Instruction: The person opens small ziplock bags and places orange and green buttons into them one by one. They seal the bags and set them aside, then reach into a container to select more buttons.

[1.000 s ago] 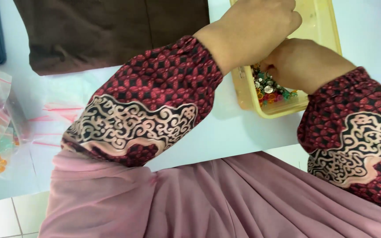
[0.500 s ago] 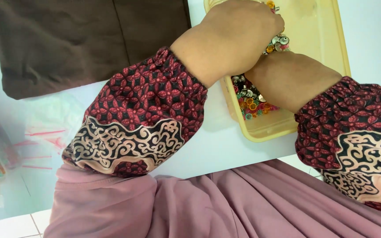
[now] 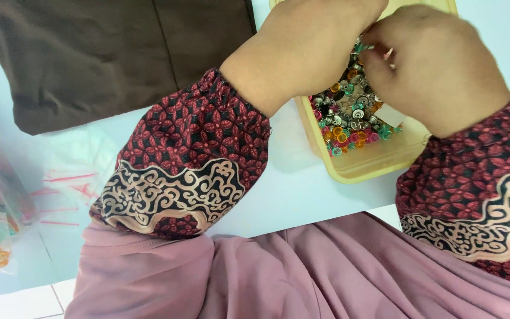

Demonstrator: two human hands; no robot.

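My left hand (image 3: 302,53) and my right hand (image 3: 438,71) meet fingertip to fingertip over a shallow pale-yellow tray (image 3: 367,165). A heap of small snap fasteners (image 3: 349,121), metal, orange, green and pink, lies in the tray's near corner. My left fingers curl around a small metal and green piece where the hands touch. The fingers of my right hand are bent in against it, and what they hold is hidden. Both forearms wear red patterned sleeves.
A dark brown cloth (image 3: 113,53) lies at the back left of the white table (image 3: 302,195). Small plastic zip bags (image 3: 1,201), some with orange pieces, sit at the left edge. Mauve fabric (image 3: 302,277) covers my lap in front.
My right hand has risen from the tray's near edge up to the left hand's fingertips. The heap of fasteners shows more in the tray. The view has shifted slightly.
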